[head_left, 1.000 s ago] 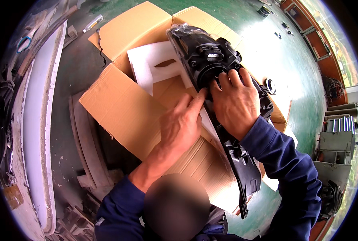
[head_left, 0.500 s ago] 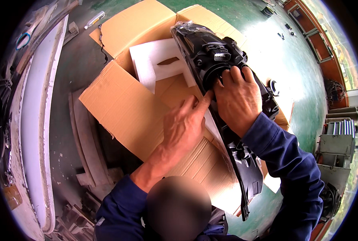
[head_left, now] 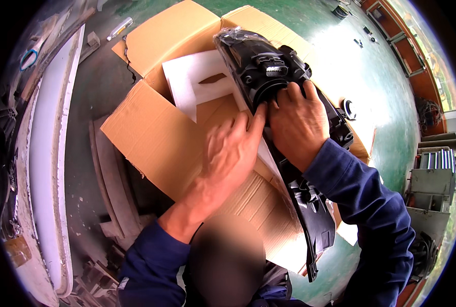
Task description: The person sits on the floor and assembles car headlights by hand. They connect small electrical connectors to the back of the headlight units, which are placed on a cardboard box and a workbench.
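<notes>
A black car headlight [head_left: 315, 204] lies slantwise over an open cardboard box [head_left: 156, 138], its back upward and clear plastic wrap along its edge. My right hand [head_left: 300, 123] rests on the housing, fingers bent down into the rim of a round opening [head_left: 269, 91]. Whatever those fingertips grip is hidden. From the left, my left hand [head_left: 232, 143] reaches to the same rim with one finger stretched out, its tip beside my right hand. The other left fingers are loosely bent and hold nothing that shows.
White foam packing [head_left: 184, 77] sits inside the box. A round black cap [head_left: 349, 108] is at the headlight's right side. A long white panel [head_left: 51, 169] stands at the left, near a curved grey piece [head_left: 113, 179]. Metal shelving [head_left: 432, 179] is at the right.
My left hand has shifted slightly up along the headlight's edge, and its finger is nearer the opening. My right hand has moved a little left, still at the rim.
</notes>
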`<action>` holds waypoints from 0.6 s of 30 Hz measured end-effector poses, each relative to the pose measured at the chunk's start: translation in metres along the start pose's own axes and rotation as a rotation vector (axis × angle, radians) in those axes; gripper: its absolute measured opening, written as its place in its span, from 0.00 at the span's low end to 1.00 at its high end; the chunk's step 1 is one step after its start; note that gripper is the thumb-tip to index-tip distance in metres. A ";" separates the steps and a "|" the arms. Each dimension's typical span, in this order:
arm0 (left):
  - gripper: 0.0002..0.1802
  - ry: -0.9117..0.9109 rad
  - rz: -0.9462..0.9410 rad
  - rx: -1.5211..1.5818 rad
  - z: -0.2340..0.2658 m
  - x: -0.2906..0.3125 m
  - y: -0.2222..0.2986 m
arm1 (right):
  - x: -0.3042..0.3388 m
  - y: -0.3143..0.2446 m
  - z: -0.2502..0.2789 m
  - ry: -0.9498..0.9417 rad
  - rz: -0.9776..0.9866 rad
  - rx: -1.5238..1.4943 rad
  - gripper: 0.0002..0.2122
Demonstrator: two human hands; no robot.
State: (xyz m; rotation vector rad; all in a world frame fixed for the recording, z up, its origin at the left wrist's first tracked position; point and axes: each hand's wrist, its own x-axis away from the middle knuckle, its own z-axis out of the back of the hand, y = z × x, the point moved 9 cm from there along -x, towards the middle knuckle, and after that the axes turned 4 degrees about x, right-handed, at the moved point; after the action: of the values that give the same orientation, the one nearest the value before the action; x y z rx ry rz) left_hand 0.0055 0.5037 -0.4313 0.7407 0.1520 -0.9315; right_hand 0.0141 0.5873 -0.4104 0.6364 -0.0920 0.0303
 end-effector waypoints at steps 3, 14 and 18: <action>0.25 -0.086 -0.054 -0.163 0.002 -0.015 0.006 | 0.001 0.001 -0.002 0.020 -0.002 -0.012 0.11; 0.26 -0.152 -0.132 -0.306 -0.007 -0.018 0.008 | 0.000 0.000 -0.008 -0.044 0.006 -0.030 0.11; 0.24 -0.226 -0.111 -0.296 -0.011 -0.026 0.005 | -0.001 0.000 -0.008 -0.038 0.008 -0.045 0.12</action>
State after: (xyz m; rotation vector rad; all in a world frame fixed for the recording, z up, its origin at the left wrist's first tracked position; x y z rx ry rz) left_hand -0.0045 0.5300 -0.4263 0.3530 0.1298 -1.0642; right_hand 0.0135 0.5921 -0.4169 0.5923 -0.1312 0.0241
